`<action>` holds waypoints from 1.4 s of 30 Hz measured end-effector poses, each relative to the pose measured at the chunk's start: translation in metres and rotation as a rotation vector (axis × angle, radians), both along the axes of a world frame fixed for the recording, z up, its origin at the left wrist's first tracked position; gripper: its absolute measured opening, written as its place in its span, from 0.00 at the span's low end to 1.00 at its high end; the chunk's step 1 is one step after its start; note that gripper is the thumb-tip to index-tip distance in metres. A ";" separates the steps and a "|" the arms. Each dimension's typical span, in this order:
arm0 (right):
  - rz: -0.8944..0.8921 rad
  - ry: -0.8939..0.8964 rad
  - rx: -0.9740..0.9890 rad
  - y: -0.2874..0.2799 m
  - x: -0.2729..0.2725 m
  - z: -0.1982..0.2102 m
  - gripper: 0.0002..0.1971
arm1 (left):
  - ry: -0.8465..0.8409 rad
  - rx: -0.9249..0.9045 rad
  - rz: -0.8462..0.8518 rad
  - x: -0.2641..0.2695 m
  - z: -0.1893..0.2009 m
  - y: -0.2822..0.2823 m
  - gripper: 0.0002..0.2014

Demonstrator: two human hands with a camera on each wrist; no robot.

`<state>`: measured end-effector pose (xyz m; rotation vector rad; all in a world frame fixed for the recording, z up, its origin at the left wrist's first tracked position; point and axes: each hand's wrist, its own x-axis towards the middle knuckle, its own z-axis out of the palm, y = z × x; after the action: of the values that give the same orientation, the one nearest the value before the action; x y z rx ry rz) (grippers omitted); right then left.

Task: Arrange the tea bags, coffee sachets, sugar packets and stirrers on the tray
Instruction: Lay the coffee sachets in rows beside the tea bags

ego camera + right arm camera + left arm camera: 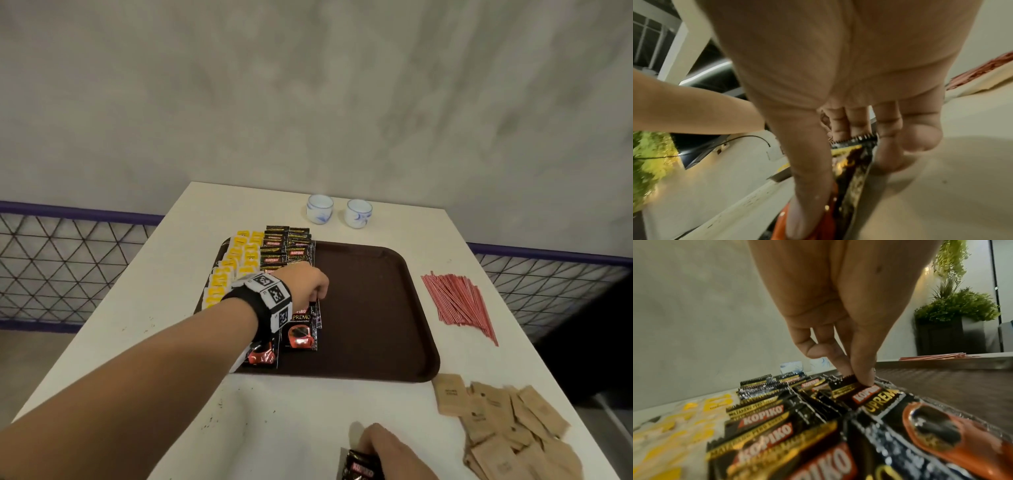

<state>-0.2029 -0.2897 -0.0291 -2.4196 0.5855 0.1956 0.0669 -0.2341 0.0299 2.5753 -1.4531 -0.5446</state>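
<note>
Two rows on the brown tray (376, 308): yellow tea bags (233, 263) along its left edge, black coffee sachets (287, 250) just beside them. Left hand (308, 284) reaches over the sachet row, thumb and fingertips (863, 378) pinching the top edge of the nearest sachet (301, 329), which lies on the tray. Right half of tray bare. Two white cups (339, 210) on the worktop (171, 342) behind. Right hand (394, 452), near edge of worktop, grips a small stack of sachets (851, 162) between thumb and fingers. Red stirrers (459, 301) lie right of the tray, brown sugar packets (507, 428) heaped at the near right corner.
</note>
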 end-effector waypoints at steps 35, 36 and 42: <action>-0.435 -0.577 0.791 -0.029 0.080 0.046 0.10 | 0.792 -0.438 0.424 -0.113 -0.011 0.090 0.06; -0.417 -0.575 0.721 -0.033 0.084 0.048 0.10 | 0.741 -0.396 0.408 -0.114 -0.013 0.093 0.05; -0.166 -0.357 0.316 -0.045 0.137 0.041 0.14 | 0.609 -0.388 0.499 -0.106 -0.025 0.121 0.03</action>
<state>-0.0662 -0.3342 0.0116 -2.0243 0.5413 -0.1978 -0.0388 -0.1128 0.0045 2.0779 -0.6155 -0.7784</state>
